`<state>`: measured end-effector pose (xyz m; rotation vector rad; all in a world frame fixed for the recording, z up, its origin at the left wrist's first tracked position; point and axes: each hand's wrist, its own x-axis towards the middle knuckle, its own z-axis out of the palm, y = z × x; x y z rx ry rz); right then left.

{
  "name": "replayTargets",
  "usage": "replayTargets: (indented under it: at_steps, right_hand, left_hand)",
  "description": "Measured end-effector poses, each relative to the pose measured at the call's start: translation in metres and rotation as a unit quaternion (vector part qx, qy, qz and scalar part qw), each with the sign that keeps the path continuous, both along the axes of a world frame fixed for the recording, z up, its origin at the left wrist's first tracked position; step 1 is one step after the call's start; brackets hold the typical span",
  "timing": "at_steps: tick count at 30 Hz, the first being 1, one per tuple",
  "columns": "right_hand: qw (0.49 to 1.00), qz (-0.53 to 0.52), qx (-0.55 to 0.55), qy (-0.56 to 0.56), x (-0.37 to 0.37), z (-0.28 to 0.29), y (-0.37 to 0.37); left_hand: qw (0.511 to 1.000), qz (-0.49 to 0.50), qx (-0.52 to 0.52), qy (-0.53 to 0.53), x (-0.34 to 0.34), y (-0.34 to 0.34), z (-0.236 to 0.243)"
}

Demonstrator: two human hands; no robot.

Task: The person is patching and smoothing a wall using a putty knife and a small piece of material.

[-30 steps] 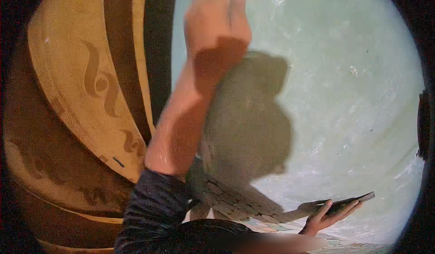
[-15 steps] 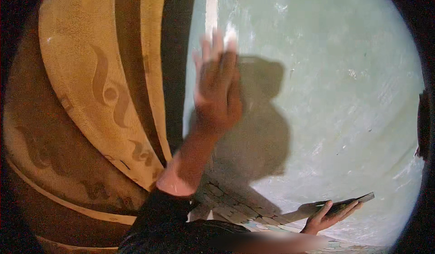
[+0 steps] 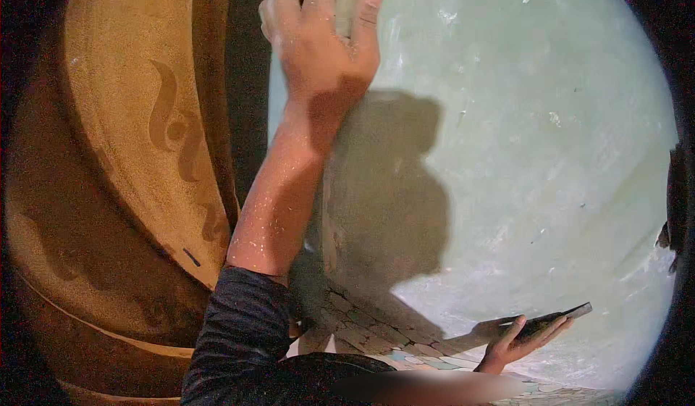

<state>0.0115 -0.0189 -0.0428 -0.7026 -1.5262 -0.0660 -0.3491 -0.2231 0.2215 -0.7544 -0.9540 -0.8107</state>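
My left hand point(image 3: 318, 36) is raised at the top, its back toward me. Its fingers and thumb are closed on a pale grey flat strip point(image 3: 355, 0), which the picture's upper edge cuts off, so its kind stays unclear. Whether the strip touches the wall point(image 3: 536, 189) cannot be told. Low on the right, my right hand point(image 3: 514, 344) grips a thin dark plate point(image 3: 546, 324), thumb raised and fingers stretched along it. This plate tilts up toward the right, close to the wall.
Brown and gold patterned curtain point(image 3: 130, 87) hangs on the left. Pale green paint with whitish patches covers the wall, and my shadow point(image 3: 391, 189) falls on it. Irregular stone-patterned tiles point(image 3: 369, 326) run along the bottom. A dark ragged shape point(image 3: 675, 196) stands at the far right edge.
My left hand has moved up and a little left. Its fingers, upright and blurred before, now curl around the pale strip. The right hand and plate have hardly moved.
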Motion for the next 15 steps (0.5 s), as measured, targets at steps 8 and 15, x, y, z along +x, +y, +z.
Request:
replayTargets:
  at_steps: [8, 15]
  right_hand:
    - [1.000, 0.006, 0.001, 0.004, 0.005, -0.008, 0.008]
    - [1.000, 0.003, 0.006, 0.006, 0.001, -0.004, 0.005]
  left_hand:
    - [0.973, -0.011, 0.014, -0.228, 0.035, 0.002, 0.013]
    - [0.974, 0.030, 0.048, -0.218, 0.028, 0.003, 0.014]
